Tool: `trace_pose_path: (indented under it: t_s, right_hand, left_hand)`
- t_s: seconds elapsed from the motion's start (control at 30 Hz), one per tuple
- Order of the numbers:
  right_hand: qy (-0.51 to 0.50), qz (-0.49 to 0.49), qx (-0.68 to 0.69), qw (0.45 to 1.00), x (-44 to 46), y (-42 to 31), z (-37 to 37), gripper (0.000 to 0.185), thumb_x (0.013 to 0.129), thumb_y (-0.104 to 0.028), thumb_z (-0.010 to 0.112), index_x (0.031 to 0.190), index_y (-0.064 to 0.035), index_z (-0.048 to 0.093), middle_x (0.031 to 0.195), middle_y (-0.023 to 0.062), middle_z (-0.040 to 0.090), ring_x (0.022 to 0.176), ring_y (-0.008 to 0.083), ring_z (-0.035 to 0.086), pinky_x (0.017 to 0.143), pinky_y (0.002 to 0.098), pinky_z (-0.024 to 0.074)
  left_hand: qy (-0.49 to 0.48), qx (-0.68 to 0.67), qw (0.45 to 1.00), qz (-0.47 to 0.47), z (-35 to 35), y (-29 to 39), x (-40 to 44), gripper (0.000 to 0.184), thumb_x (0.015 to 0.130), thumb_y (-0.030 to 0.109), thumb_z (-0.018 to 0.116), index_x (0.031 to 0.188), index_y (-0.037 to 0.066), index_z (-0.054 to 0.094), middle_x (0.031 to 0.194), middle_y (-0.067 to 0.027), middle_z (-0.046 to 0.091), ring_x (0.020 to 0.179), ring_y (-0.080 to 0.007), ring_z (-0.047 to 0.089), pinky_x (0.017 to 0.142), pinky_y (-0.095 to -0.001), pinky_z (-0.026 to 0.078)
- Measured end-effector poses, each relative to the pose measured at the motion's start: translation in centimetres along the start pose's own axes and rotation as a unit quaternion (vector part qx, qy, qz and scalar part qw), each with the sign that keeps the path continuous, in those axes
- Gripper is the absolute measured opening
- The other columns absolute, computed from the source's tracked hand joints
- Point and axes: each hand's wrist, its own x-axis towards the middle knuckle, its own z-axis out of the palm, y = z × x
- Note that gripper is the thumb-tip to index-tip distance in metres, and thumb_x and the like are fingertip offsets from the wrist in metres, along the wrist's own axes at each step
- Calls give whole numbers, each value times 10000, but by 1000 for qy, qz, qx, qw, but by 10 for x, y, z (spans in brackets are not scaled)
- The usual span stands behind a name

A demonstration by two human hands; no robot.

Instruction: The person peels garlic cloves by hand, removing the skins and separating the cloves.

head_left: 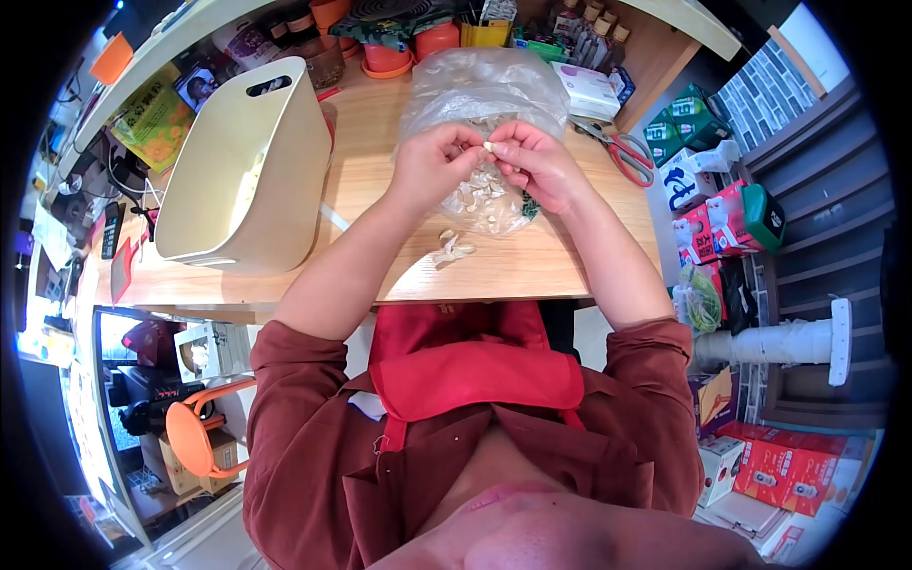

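Note:
Both hands meet over a clear plastic bag (475, 81) on the wooden table. My left hand (435, 163) is closed, its thumb and fingertips pinching one side of a small pale garlic clove (488, 147). Opposite it, my right hand (543, 169) grips the same clove between thumb and forefinger, the other fingers curled in. Papery garlic skins (486, 198) lie on the bag below the hands. Several unpeeled garlic cloves (454, 249) rest on the table nearer to me. A cream plastic bin (285, 180) stands to the left, with pale pieces inside it.
Red-handled scissors (629, 160) lie at the table's right edge beside a white box (587, 92). Orange pots (388, 59) and small bottles (594, 38) line the back under a shelf. Packaged goods (727, 223) are stacked on the right; an orange stool (195, 439) stands lower left.

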Motion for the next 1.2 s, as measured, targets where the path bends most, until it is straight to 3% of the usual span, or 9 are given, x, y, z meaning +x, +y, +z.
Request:
trace_pose_path:
  t_s: [0.17, 0.47, 0.57, 0.77, 1.2]
  right_hand:
    - [5, 0, -43, 999, 1, 2, 0, 170, 803, -74, 619, 943, -57, 523, 778, 17, 568, 625, 45, 469, 489, 153, 343]
    - [100, -28, -248, 963, 0, 3, 10, 144, 802, -87, 629, 918, -49, 553, 724, -35, 532, 594, 32, 450, 502, 167, 348]
    - [99, -42, -271, 957, 1, 6, 7, 155, 786, -109, 649, 901, -37, 573, 734, -23, 544, 638, 47, 481, 562, 180, 400]
    - [97, -46, -300, 948, 1, 5, 9, 162, 786, -102, 645, 911, -30, 573, 747, -16, 547, 660, 57, 495, 581, 190, 412]
    - [93, -68, -282, 952, 0, 2, 9, 149, 781, -90, 645, 906, -36, 584, 759, -18, 559, 658, 53, 492, 592, 189, 415]
  left_hand:
    - [-2, 8, 1000, -14, 0, 4, 0, 88, 779, 76, 634, 837, 10, 628, 682, -25, 625, 531, -63, 558, 484, -208, 447]
    - [-19, 33, 999, -27, -2, 6, 0, 103, 810, 68, 600, 867, -18, 601, 707, -28, 607, 538, -62, 539, 475, -199, 436]
    - [-13, 49, 999, -12, -2, 1, 1, 86, 806, 59, 593, 850, -15, 599, 703, -28, 606, 536, -62, 540, 470, -201, 434]
    - [-10, 121, 992, 19, -3, -4, 2, 65, 804, 41, 575, 838, -13, 589, 690, -26, 594, 534, -62, 540, 462, -202, 430]
    - [-44, -69, 993, -85, -4, 3, 2, 116, 835, 95, 567, 876, -12, 587, 724, -28, 599, 562, -80, 559, 492, -202, 438]
